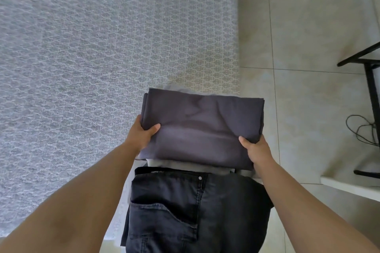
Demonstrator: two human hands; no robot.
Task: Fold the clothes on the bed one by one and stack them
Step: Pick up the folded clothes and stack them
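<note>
Grey patterned bed fills the upper left and centre of the frame. Pale tiled floor runs down the right side, with a black frame and a loose cable at the right edge. A white ledge shows at lower right.

Black jeans, worn by the person, fill the lower centre.

Stack, centre frame: a dark grey folded piece on top, a lighter grey layer peeking out at its far and near edges. It looks lifted, held over the bed's near right corner and partly past the edge toward the floor; whether any of it rests on the bed I cannot tell.

Left hand grips the stack's left edge, thumb on top, fingers curled under. Right hand grips the near right corner the same way. No loose clothes in view on the bed.

Judgement: folding looks done or nearly so; the step in hand is carrying or setting down the stack.

To do it well:
- keep the stack level, both hands at even height, so the layers do not slide
- thumbs pressing down, fingers flat beneath, to hold the folds shut
- set it down fully on the bed, well in from the edge
- draw the fingers out sideways, not upward, so the bottom layer stays flat
- square the edges after release
</note>
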